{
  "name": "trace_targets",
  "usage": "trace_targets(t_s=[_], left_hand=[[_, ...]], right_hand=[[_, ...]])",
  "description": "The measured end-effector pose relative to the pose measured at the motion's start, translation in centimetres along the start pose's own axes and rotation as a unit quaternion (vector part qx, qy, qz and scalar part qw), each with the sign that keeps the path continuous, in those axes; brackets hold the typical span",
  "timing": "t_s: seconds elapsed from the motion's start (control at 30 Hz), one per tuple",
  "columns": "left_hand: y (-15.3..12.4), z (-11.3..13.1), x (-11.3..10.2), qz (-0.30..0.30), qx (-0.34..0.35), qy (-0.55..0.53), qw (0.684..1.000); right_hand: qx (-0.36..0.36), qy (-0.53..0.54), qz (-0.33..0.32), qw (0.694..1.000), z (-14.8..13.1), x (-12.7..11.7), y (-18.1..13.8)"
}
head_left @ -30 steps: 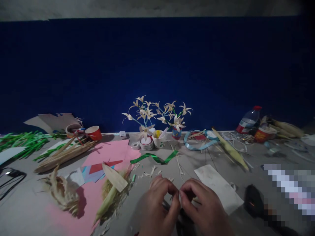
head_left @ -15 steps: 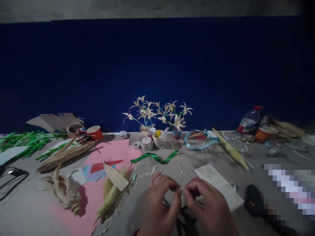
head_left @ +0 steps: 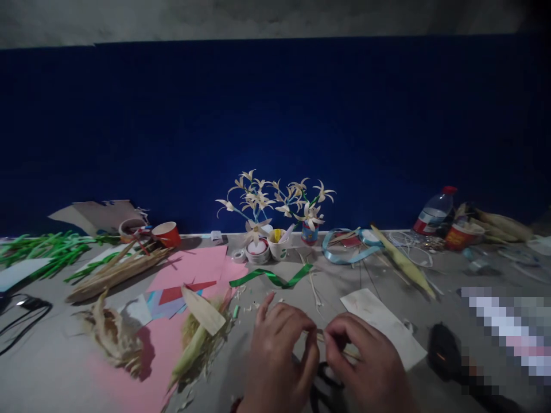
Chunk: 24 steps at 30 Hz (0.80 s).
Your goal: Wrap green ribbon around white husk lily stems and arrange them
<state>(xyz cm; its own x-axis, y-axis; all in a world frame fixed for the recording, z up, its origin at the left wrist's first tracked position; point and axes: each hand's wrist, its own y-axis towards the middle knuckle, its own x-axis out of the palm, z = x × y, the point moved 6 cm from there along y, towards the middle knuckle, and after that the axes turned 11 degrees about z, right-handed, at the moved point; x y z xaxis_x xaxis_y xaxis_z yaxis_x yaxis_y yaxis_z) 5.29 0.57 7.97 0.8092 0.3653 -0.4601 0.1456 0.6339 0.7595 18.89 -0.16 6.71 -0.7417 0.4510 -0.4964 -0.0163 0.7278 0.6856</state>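
Low in the middle of the head view, my left hand (head_left: pixel 278 355) and my right hand (head_left: pixel 365 364) are held close together above the grey table (head_left: pixel 51 367). Each pinches one end of a thin pale strip (head_left: pixel 321 334), likely corn husk, that spans the small gap between thumbs and forefingers. The index finger of my left hand sticks out a little. Black scissors (head_left: pixel 322 390) lie under my hands, partly hidden. A white paper sheet (head_left: pixel 383 327) lies just right of my right hand.
Husk flowers in small cups (head_left: pixel 275 212) stand at the back centre by a green ribbon (head_left: pixel 271 277). Pink paper (head_left: pixel 193 267), corn ears (head_left: pixel 198 332) and husk bundles (head_left: pixel 116 272) lie left. A water bottle (head_left: pixel 434 210), blue ribbon (head_left: pixel 344 244) and a black tool (head_left: pixel 445 347) lie right.
My hands have moved slightly apart, and the thin strip now shows stretched between them. The index finger of my left hand has lifted. The view tipped down a little.
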Motion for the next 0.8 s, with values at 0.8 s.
trace_targets(t_s=[0.8], left_hand=[[-0.4, -0.3, -0.1, 0.068, -0.003, 0.008, 0.998]], right_hand=[[0.032, -0.005, -0.043, 0.999, 1.5, 0.7, 0.1]])
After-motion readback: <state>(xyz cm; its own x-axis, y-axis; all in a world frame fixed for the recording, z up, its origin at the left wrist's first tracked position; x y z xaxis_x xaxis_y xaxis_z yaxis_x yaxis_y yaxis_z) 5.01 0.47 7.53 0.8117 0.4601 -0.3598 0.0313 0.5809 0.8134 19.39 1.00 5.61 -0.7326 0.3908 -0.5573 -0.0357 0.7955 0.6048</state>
